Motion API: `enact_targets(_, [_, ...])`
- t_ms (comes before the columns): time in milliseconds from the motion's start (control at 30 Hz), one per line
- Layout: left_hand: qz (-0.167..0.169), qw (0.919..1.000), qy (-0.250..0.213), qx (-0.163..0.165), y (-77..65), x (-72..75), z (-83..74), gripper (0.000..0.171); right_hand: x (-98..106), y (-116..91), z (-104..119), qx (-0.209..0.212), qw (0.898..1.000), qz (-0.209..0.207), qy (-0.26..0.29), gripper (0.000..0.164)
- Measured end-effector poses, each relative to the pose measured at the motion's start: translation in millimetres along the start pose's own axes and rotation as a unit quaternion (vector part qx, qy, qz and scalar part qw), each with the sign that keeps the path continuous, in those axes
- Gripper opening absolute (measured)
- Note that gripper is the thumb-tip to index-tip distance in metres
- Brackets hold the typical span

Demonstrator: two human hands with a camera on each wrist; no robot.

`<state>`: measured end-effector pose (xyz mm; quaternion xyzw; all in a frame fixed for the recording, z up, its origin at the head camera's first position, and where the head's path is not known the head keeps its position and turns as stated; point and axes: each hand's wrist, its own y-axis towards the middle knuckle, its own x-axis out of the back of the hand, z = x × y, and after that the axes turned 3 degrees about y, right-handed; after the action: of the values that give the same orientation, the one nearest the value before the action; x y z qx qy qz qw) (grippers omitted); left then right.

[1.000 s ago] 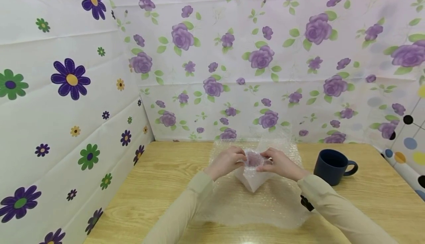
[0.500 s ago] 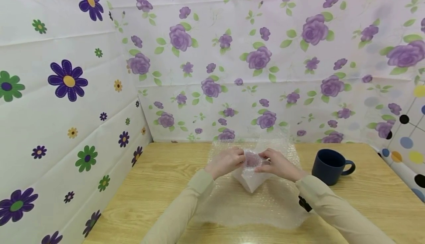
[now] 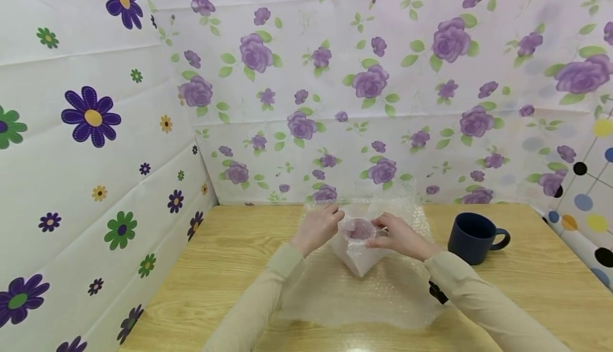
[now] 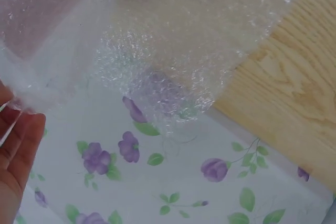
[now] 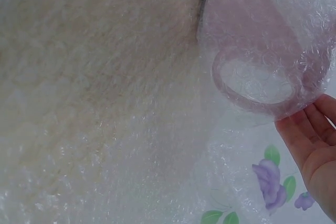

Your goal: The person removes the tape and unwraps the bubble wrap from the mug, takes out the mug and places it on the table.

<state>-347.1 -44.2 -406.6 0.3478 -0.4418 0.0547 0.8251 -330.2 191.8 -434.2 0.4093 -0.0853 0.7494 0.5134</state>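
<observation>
A pink mug [image 3: 359, 228] stands upright in a sheet of bubble wrap [image 3: 345, 299] spread over the table, with folds of the wrap raised around it. In the right wrist view, the mug's handle [image 5: 252, 103] shows through the clear film. My left hand [image 3: 318, 229] pinches an edge of the wrap left of the mug; in the left wrist view, its fingers [image 4: 32, 135] hold the gathered film. On the mug's right side, my right hand [image 3: 402, 235] grips the wrap against it near the rim, thumb in front and fingers behind.
A dark blue mug [image 3: 474, 237] stands to the right on the wooden table [image 3: 230, 245], its handle pointing right. Beside my right forearm lies a small black object [image 3: 438, 292], partly covered by the sleeve. Flowered cloth [image 3: 268, 144] hangs behind the table.
My left hand has moved slightly left and up, away from the mug's rim, drawing the wrap's edge outward. More of the mug's opening shows. The right hand stays at the mug's right side.
</observation>
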Motion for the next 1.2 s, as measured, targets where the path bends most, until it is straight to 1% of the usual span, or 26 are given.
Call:
enact_targets(33, [-0.001, 0.9999, -0.011, 0.006, -1.1, -1.2, 0.7, 0.015, 0, 0, 0, 0.000, 1.000, 0.000, -0.001, 0.064])
enact_targets(133, [0.000, 0.9996, -0.028, 0.006, -3.1, -2.9, 1.8, 0.015, 0, 0, 0, -0.001, 1.000, -0.002, -0.005, 0.064])
enact_targets(233, [0.005, 0.9994, -0.035, 0.002, -3.7, -1.8, 1.8, 0.017, -1, 0, -1, 0.004, 1.000, -0.007, -0.008, 0.065])
enact_targets(300, [0.010, 0.9990, -0.044, 0.006, -4.2, -0.8, 1.6, 0.018, -1, 0, -1, 0.006, 1.000, -0.007, -0.010, 0.064])
enact_targets(400, [0.001, 0.9989, -0.043, 0.016, -5.4, -1.9, 2.6, 0.013, -1, -1, -1, 0.004, 1.000, -0.006, -0.012, 0.064])
enact_targets(467, [-0.012, 0.9985, -0.040, 0.034, -6.5, -4.3, 3.8, 0.008, 0, -1, -1, 0.002, 1.000, -0.002, -0.012, 0.064])
enact_targets(533, [-0.028, 0.9969, -0.040, 0.061, -8.1, -6.8, 5.3, 0.006, 0, -1, -1, -0.001, 1.000, 0.000, -0.010, 0.064])
enact_targets(600, [-0.042, 0.9935, -0.046, 0.095, -10.0, -9.7, 7.1, 0.005, 0, -1, -1, 0.000, 1.000, 0.003, -0.008, 0.065])
enact_targets(667, [-0.047, 0.9889, -0.058, 0.128, -12.6, -11.1, 8.8, 0.006, 0, -1, -1, -0.002, 1.000, 0.003, -0.006, 0.065])
enact_targets(767, [-0.042, 0.9817, -0.074, 0.170, -17.6, -12.4, 11.9, 0.006, 0, -2, -1, 0.000, 1.000, 0.005, -0.005, 0.065])
enact_targets(900, [-0.016, 0.9717, -0.095, 0.215, -25.4, -14.7, 17.1, 0.007, 0, -2, 0, 0.003, 1.000, 0.004, -0.004, 0.065])
enact_targets(967, [-0.009, 0.9664, -0.104, 0.235, -29.5, -16.4, 20.1, 0.006, 0, -2, 0, 0.002, 1.000, 0.002, -0.005, 0.065])
enact_targets(1067, [-0.011, 0.9606, -0.110, 0.255, -35.5, -19.5, 24.7, 0.005, 0, -3, 0, 0.004, 1.000, 0.001, -0.009, 0.065])
enact_targets(1200, [-0.010, 0.9561, -0.108, 0.272, -43.6, -24.4, 30.5, 0.005, 0, -3, 1, 0.001, 1.000, 0.002, -0.008, 0.065])
